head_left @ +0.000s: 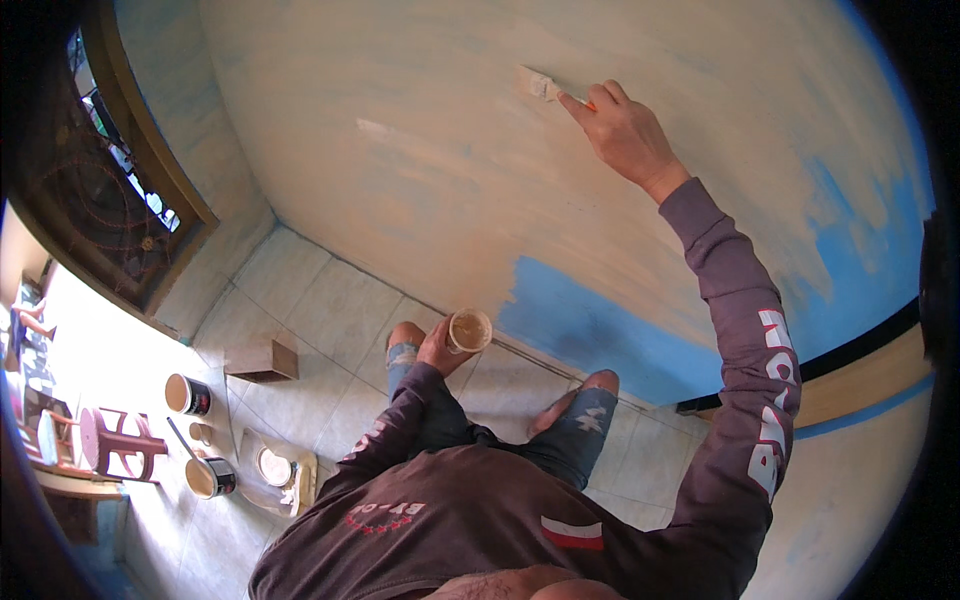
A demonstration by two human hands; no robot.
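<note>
Where the view begins at six o'clock, the person's dark sweatshirt [470, 510] fills the near edge; beyond it, torn blue jeans [565, 435] cover bent legs with both knees bare; just below the centre, the left hand [436, 350] curls around the side of a tub [470, 331], which is held mouth upward with beige material visible inside; toward one o'clock, the right hand [628, 130] pinches the handle of a brush [541, 84] between thumb and fingers; the brush lies just past twelve o'clock, bristles toward eleven, and appears to touch the wall [420, 160].

Beige coating on the wall is streaky, with blue showing through; a solid blue patch [615, 315] sits at three to four o'clock, low on the wall; further blue runs along the rim at three o'clock.

Pale floor tiles [345, 305] extend toward eight o'clock; there, a tray [307, 484] bears a round white container [274, 465]; a brown box [261, 360] stands nearer the wall; beyond these, one bucket [187, 395] is at half past eight, and a second bucket [210, 479], with a long-handled tool [182, 437] leaning out of it, is at eight; a small container [201, 433] stands between the buckets; farther out, a reddish plastic stool [115, 441] is noted; at ten o'clock, a brown frame [165, 150] surrounds a dark ornamental grille [95, 205].
</note>
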